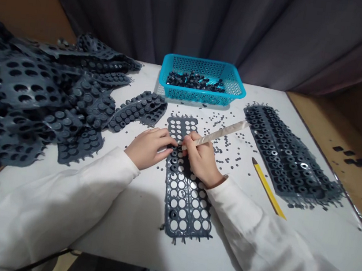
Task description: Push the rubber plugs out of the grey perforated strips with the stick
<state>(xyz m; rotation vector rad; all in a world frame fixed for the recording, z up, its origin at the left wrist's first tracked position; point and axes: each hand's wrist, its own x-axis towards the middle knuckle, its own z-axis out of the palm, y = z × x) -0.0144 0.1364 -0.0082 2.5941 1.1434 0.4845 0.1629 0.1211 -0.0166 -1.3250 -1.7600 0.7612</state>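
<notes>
A dark grey rubber sheet (189, 194) with rows of round holes lies lengthwise before me. Most of its holes show white table through them; a few dark ring-shaped plugs (173, 161) sit in its left row. My left hand (149, 147) rests at the sheet's left edge, thumb and forefinger bent together onto it; what lies under the tips is partly hidden. In a pen-like grip, my right hand (202, 160) is closed on a slim stick wrapped in whitish tape (223, 134). The stick's lower end is hidden at the fingertips, close to the left forefinger.
Crumpled rubber sheets (32, 98) are heaped at left. Behind stands a blue basket (199, 95) holding small dark pieces. Dark bits (228, 153) are scattered nearby. At right lie a yellow pointed tool (269, 189) and a stack of sheets with plugs (288, 158).
</notes>
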